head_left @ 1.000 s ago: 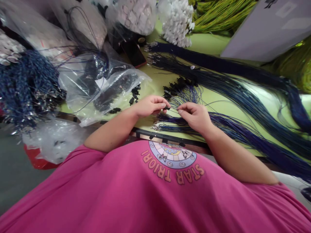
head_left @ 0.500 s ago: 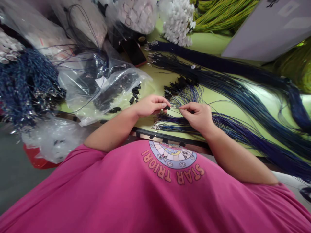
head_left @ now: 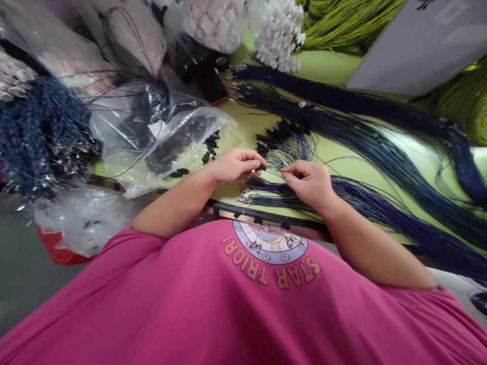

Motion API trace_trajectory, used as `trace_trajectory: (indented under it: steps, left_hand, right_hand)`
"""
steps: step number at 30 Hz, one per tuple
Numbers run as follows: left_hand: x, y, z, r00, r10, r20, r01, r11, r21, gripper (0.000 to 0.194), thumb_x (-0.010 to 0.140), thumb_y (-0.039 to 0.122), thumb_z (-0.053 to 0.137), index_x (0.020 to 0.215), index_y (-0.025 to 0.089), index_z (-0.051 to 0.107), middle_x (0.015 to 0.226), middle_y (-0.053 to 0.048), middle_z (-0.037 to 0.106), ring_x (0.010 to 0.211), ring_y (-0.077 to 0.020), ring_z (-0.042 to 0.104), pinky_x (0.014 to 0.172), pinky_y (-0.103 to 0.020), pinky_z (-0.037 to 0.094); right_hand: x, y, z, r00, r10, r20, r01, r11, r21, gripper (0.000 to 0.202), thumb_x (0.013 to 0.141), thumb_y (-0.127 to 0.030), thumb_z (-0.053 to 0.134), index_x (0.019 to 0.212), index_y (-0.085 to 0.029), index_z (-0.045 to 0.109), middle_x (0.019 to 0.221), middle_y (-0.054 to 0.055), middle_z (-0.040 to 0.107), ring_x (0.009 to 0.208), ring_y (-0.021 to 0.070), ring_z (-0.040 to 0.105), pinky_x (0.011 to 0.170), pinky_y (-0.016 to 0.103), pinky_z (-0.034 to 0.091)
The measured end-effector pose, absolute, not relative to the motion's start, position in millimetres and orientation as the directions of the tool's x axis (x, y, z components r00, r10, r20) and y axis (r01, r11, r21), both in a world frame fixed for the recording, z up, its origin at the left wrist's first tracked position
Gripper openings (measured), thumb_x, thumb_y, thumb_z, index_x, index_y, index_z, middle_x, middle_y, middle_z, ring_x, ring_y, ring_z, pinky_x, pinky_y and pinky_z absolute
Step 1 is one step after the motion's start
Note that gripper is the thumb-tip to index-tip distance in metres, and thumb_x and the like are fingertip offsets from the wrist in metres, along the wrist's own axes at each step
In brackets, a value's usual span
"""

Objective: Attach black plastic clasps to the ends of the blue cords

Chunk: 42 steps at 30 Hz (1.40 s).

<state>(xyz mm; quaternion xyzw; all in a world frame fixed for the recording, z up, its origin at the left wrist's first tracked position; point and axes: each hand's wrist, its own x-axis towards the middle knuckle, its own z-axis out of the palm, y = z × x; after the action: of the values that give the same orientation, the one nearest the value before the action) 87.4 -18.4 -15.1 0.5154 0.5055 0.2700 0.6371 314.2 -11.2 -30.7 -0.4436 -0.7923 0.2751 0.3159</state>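
Far left: blue twisted wires (head_left: 49,137) hanging in a thick bunch, with white connectors (head_left: 15,78) at the top. Below, a crumpled clear bag (head_left: 91,218) against something red (head_left: 63,248), too covered to identify.

Next, a big clear bag (head_left: 171,137) lying on the green table (head_left: 323,66), dark contents showing through, thin dark wires looped across the top. At its right side, small loose black pieces (head_left: 210,147). Behind, a dark phone (head_left: 210,83) with a reddish edge, and a bag of white pieces (head_left: 215,23).

Centre: left hand (head_left: 238,166) pinching a small black connector (head_left: 262,168) between thumb and fingers, partly hidden by them, above the table near its front edge. Between the hands, a thin wire (head_left: 274,171), faint against the clutter. Right hand (head_left: 308,182) pinching the wire, thumb and forefinger pressed together, other fingers curled in.

Just behind the hands, a pile of black connectors (head_left: 279,133) with fine blue wires, crowding the space. Farther back, a cluster of white connectors (head_left: 277,38).

To the right, long dark wire bundles (head_left: 353,132) sweeping across the table; one more bundle (head_left: 376,205) running behind and below the right hand, partly blocked by it. Back right, yellow-green wires (head_left: 350,23) beside a pale panel (head_left: 414,50), tilted and covering part of the background.
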Motion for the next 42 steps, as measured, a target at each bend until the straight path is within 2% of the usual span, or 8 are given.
trace_trajectory:
  steps: [8, 13, 21, 31, 35, 37, 40, 42]
  left_hand:
    - [96.9, -18.8, -23.8, 0.311, 0.91, -0.276, 0.286, 0.187, 0.94, 0.021, 0.082, 0.025, 0.06, 0.095, 0.01, 0.067, 0.074, -0.003, 0.067, 0.051, -0.0041, 0.044, 0.051, -0.019, 0.032]
    - [99.1, -18.6, -25.6, 0.32, 0.919, -0.23, 0.271, 0.144, 0.952, 0.018, 0.081, 0.023, 0.061, 0.091, 0.01, 0.067, 0.077, -0.004, 0.069, 0.07, -0.0091, 0.06, 0.069, -0.023, 0.045]
    - [98.7, -17.7, -30.6, 0.343, 0.92, -0.191, 0.335, 0.07, 0.94, 0.016, 0.079, 0.023, 0.061, 0.087, 0.011, 0.069, 0.075, -0.002, 0.069, 0.071, -0.0104, 0.061, 0.074, -0.027, 0.048]
    - [93.5, -9.6, -33.9, 0.275, 0.959, -0.062, 0.417, -0.061, 0.907, 0.02, 0.083, 0.026, 0.06, 0.094, 0.014, 0.071, 0.081, -0.003, 0.071, 0.075, -0.0116, 0.063, 0.076, -0.027, 0.048]
    - [86.2, 0.3, -38.9, 0.147, 0.984, 0.103, 0.592, -0.171, 0.788, 0.021, 0.086, 0.028, 0.057, 0.096, 0.016, 0.072, 0.089, -0.004, 0.072, 0.083, -0.014, 0.063, 0.082, -0.029, 0.047]
    - [83.5, 5.8, -43.5, 0.137, 0.977, 0.165, 0.678, -0.214, 0.703, 0.02, 0.086, 0.028, 0.057, 0.094, 0.017, 0.073, 0.093, -0.005, 0.071, 0.088, -0.0156, 0.063, 0.086, -0.031, 0.047]
    - [83.2, 11.3, -50.5, 0.154, 0.968, 0.196, 0.758, -0.243, 0.606, 0.02, 0.088, 0.028, 0.056, 0.095, 0.018, 0.073, 0.095, -0.006, 0.067, 0.092, -0.0173, 0.061, 0.089, -0.033, 0.046]
    - [84.8, 12.2, -53.7, 0.151, 0.97, 0.189, 0.789, -0.233, 0.568, 0.02, 0.087, 0.027, 0.057, 0.096, 0.018, 0.072, 0.097, -0.007, 0.064, 0.093, -0.0186, 0.061, 0.089, -0.034, 0.045]
  right_hand:
    - [303.3, -14.3, -40.4, -0.47, 0.856, 0.213, 0.529, 0.467, -0.708, 0.017, 0.079, -0.021, 0.056, 0.075, -0.02, 0.073, 0.07, 0.0, 0.072, 0.062, 0.0129, 0.06, 0.062, 0.025, 0.043]
    - [300.7, -15.9, -40.2, -0.48, 0.854, 0.201, 0.535, 0.467, -0.704, 0.018, 0.08, -0.02, 0.056, 0.075, -0.019, 0.073, 0.07, 0.001, 0.071, 0.061, 0.0123, 0.059, 0.062, 0.025, 0.042]
    - [298.7, -17.5, -39.2, -0.454, 0.873, 0.18, 0.55, 0.433, -0.714, 0.017, 0.079, -0.022, 0.057, 0.075, -0.017, 0.073, 0.057, -0.002, 0.063, 0.052, 0.0097, 0.05, 0.058, 0.024, 0.037]
    - [305.4, -4.7, -41.5, -0.448, 0.869, 0.21, 0.539, 0.45, -0.712, 0.019, 0.084, -0.027, 0.057, 0.084, -0.019, 0.073, 0.076, 0.002, 0.072, 0.068, 0.0152, 0.062, 0.068, 0.028, 0.045]
    - [310.7, -5.0, -36.3, -0.462, 0.794, 0.395, 0.587, 0.607, -0.535, 0.024, 0.088, -0.027, 0.053, 0.095, -0.017, 0.073, 0.092, 0.009, 0.071, 0.087, 0.0214, 0.063, 0.081, 0.035, 0.047]
    - [311.0, -10.8, -31.1, -0.58, 0.708, 0.402, 0.566, 0.706, -0.427, 0.024, 0.089, -0.029, 0.052, 0.093, -0.017, 0.073, 0.091, 0.01, 0.07, 0.088, 0.0217, 0.062, 0.082, 0.035, 0.045]
    - [307.6, -23.2, -24.3, -0.831, 0.54, 0.136, 0.489, 0.824, -0.285, 0.024, 0.088, -0.033, 0.054, 0.086, -0.017, 0.072, 0.083, 0.008, 0.068, 0.077, 0.0198, 0.06, 0.071, 0.032, 0.042]
    - [304.2, -30.1, -22.1, -0.872, 0.487, -0.05, 0.487, 0.854, -0.183, 0.024, 0.086, -0.034, 0.055, 0.085, -0.015, 0.07, 0.082, 0.008, 0.067, 0.072, 0.0195, 0.059, 0.064, 0.032, 0.038]
